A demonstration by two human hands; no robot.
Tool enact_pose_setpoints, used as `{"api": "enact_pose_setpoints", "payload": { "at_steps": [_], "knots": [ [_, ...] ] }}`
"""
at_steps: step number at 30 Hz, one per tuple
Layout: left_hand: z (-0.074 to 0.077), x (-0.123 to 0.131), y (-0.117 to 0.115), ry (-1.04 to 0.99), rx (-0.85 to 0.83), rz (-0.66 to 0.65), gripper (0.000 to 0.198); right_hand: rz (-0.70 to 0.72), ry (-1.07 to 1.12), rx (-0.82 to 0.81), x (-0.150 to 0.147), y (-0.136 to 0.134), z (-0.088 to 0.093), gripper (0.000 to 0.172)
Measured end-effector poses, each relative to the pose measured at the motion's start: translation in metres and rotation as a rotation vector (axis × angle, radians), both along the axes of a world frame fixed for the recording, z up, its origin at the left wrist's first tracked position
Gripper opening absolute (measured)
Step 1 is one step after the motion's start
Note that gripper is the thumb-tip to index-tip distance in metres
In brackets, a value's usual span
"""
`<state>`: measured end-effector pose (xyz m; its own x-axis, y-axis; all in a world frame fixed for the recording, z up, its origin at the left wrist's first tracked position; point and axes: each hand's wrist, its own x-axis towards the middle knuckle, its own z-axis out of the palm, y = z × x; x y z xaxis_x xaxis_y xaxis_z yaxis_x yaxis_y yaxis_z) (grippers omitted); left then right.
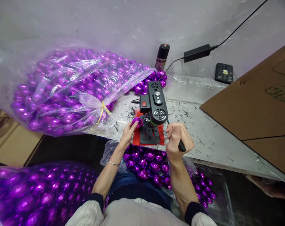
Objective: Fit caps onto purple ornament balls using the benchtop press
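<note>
My left hand (128, 131) pinches a shiny purple faceted ball (138, 122) and holds it against the base of a small black bench machine (154, 108) with a red switch. My right hand (177, 139) is closed round the machine's black lever handle (181, 146), to the right of the base plate. The machine stands on a red mat (138, 138) on the table. Just below my hands, an open clear bag of purple balls (147, 164) rests in my lap.
A large tied clear bag of purple balls (67, 88) lies at the left, another (36, 194) at lower left. A brown cardboard sheet (257, 103) leans at the right. A dark can (162, 56), a power adapter (197, 52) and black wire scraps are near the wall.
</note>
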<state>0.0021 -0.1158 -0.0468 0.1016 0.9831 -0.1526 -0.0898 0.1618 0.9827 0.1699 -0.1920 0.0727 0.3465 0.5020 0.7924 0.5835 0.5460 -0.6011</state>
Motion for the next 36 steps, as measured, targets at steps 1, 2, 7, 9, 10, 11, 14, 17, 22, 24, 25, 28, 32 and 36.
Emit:
{"api": "enact_pose_setpoints", "payload": {
  "at_steps": [1, 2, 7, 9, 10, 11, 14, 17, 22, 24, 25, 28, 32, 36],
  "knots": [
    [-0.004, 0.002, -0.003, 0.055, 0.043, 0.022, 0.06, 0.003, -0.001, 0.005, 0.0, 0.0, 0.0, 0.039],
    [-0.007, 0.005, -0.006, 0.12, 0.087, 0.037, 0.06, 0.006, 0.0, 0.011, 0.0, 0.0, -0.001, 0.039],
    [-0.014, 0.014, -0.015, 0.493, 0.261, -0.003, 0.056, 0.015, -0.014, 0.01, 0.001, -0.001, -0.003, 0.036],
    [-0.012, 0.015, -0.018, 0.603, 0.319, -0.044, 0.058, 0.02, -0.016, 0.002, 0.001, -0.001, -0.004, 0.036],
    [-0.011, 0.015, -0.02, 0.64, 0.351, -0.064, 0.06, 0.021, -0.016, -0.001, 0.002, -0.002, -0.005, 0.036],
    [-0.011, 0.016, -0.021, 0.665, 0.386, -0.083, 0.061, 0.022, -0.016, -0.004, 0.002, -0.002, -0.006, 0.035],
    [-0.013, 0.021, -0.024, 0.691, 0.494, -0.122, 0.063, 0.014, -0.023, -0.012, 0.002, -0.003, -0.008, 0.034],
    [-0.021, 0.03, -0.025, 0.688, 0.555, -0.108, 0.064, 0.0, -0.04, -0.015, 0.002, -0.004, -0.011, 0.034],
    [-0.035, 0.038, -0.025, 0.647, 0.604, -0.059, 0.067, 0.01, -0.057, 0.006, 0.003, -0.004, -0.013, 0.033],
    [-0.036, 0.037, -0.025, 0.636, 0.608, -0.059, 0.067, 0.001, -0.06, 0.007, 0.003, -0.005, -0.016, 0.033],
    [-0.036, 0.037, -0.025, 0.634, 0.606, -0.063, 0.068, -0.008, -0.059, 0.003, 0.002, -0.006, -0.019, 0.033],
    [-0.034, 0.035, -0.026, 0.631, 0.601, -0.075, 0.068, -0.015, -0.058, -0.006, 0.002, -0.008, -0.032, 0.034],
    [-0.034, 0.035, -0.026, 0.637, 0.624, -0.081, 0.066, -0.008, -0.07, 0.021, 0.002, -0.009, -0.056, 0.035],
    [-0.037, 0.035, -0.026, 0.653, 0.685, -0.071, 0.066, -0.019, -0.044, 0.088, 0.0, -0.004, -0.072, 0.036]
  ]
}}
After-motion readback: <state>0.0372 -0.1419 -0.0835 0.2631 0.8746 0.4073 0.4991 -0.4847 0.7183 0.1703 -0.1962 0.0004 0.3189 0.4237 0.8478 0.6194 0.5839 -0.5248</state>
